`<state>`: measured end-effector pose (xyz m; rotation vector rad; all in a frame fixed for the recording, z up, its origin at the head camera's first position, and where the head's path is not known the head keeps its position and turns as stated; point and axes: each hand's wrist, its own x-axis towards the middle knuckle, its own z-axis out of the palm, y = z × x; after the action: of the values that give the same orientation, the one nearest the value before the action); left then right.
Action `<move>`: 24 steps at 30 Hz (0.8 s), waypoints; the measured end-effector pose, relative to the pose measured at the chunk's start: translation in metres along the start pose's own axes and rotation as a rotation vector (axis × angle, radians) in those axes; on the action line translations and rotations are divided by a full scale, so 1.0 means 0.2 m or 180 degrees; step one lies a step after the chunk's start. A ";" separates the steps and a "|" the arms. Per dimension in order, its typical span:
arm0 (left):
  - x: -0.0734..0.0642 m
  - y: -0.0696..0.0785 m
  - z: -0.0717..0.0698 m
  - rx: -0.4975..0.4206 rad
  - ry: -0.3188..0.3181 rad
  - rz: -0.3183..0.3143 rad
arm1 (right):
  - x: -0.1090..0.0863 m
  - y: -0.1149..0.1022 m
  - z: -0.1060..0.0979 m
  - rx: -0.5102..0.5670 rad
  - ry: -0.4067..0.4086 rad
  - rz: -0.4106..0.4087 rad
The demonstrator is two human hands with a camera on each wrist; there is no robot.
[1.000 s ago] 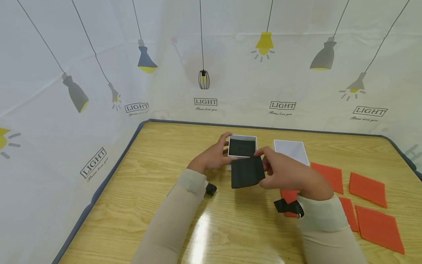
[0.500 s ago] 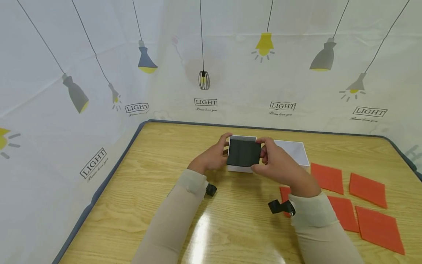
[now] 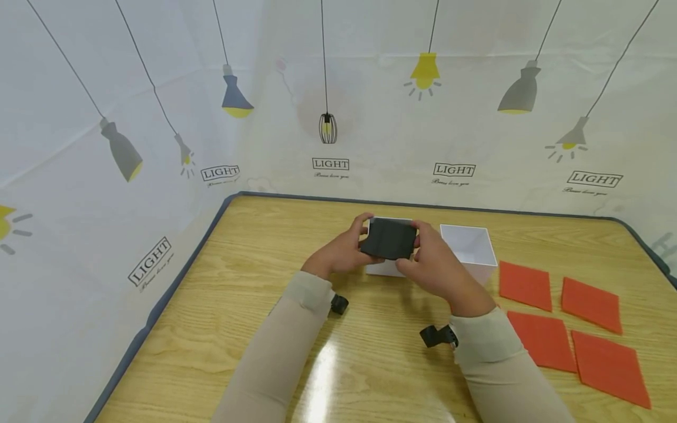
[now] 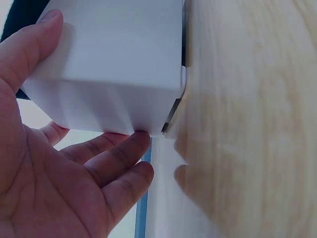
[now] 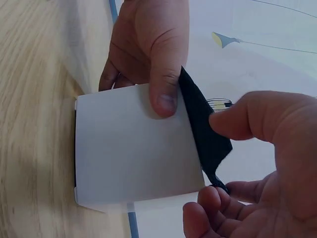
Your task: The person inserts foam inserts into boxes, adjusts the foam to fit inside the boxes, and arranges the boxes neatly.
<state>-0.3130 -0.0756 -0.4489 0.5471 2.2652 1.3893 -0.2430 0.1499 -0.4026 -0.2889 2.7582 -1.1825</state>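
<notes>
My left hand (image 3: 338,248) holds a white open-topped box (image 3: 385,269) from its left side. In the left wrist view the thumb (image 4: 42,42) lies on one wall and the fingertips reach round to the far one. A black square of felt-like cloth (image 3: 390,238) covers most of the box opening. My right hand (image 3: 436,264) pinches this square by its right edge. Seen from the right wrist, the black square (image 5: 205,126) stands tilted at the box rim, one corner close to the left thumb (image 5: 166,101). The inside of the box is hidden beneath it.
Right of the held box stands a second white box (image 3: 480,274), open at the top. Several red squares (image 3: 525,286) lie flat on the wooden table (image 3: 243,294) at the right. A white curtain printed with lamps (image 3: 381,117) hangs behind the table's dark back edge.
My right hand has carried the black square from in front of the box up and left over its opening, covering the black piece seen inside. The left hand stays on the box.
</notes>
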 end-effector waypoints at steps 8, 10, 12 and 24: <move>0.00 0.00 0.00 0.0074 0.0016 -0.0035 | 0.02 0.01 0.02 -0.0157 0.0062 0.0133; 0.00 0.00 0.00 0.0056 0.0005 -0.0037 | 0.02 0.01 0.03 -0.0215 0.0087 0.0162; 0.00 0.00 0.00 0.0037 -0.0004 -0.0040 | 0.02 0.01 0.04 -0.0259 0.0089 0.0168; 0.00 0.00 0.00 0.0130 0.0027 -0.0071 | 0.03 0.01 0.08 -0.0452 -0.0021 0.0224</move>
<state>-0.3135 -0.0752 -0.4492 0.5284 2.3039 1.3398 -0.2451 0.1383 -0.4160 -0.2073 2.8264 -0.9697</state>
